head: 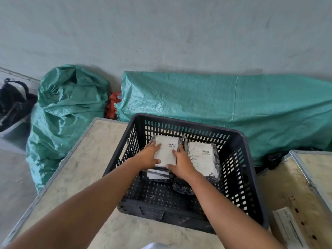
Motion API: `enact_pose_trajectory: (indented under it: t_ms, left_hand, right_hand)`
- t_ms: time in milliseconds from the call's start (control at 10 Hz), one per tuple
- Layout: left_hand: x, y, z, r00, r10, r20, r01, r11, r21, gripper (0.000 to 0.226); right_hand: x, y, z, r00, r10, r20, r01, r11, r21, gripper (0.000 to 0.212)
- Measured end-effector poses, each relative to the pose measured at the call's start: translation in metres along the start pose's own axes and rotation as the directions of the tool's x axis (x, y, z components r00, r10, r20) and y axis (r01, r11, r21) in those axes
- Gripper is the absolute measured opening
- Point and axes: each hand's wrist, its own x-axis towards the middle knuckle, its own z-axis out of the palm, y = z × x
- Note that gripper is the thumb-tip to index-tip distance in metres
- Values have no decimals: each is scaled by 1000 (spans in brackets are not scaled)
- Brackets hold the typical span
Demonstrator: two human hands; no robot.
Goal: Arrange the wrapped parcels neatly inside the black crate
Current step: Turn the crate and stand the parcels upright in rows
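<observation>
A black slotted crate [240, 159] stands on a pale board. Inside it, at the far left, a black-wrapped parcel with a white label [167, 150] lies on top of a stack of parcels. My left hand [149, 156] grips its left edge and my right hand [181, 163] its right edge. A second labelled parcel [202, 159] lies right beside it on the right. Part of another dark-wrapped parcel [183, 187] shows under my right wrist. The near part of the crate floor is bare.
The crate rests on a metal-edged board [86, 162]. Green woven sacks [68, 112] and a long green-covered bundle [233, 101] lie against the grey wall behind. A second board [305, 186] with a long white packet [289, 229] is at the right. Black items [12, 101] sit far left.
</observation>
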Motion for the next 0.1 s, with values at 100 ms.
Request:
enact_pose_trajectory:
  t_ms: [100]
  left_hand:
    - [-25, 10, -10, 999, 6, -32, -8, 998, -59, 83]
  right_hand:
    - [-20, 1, -18, 998, 20, -53, -10, 981, 193, 66]
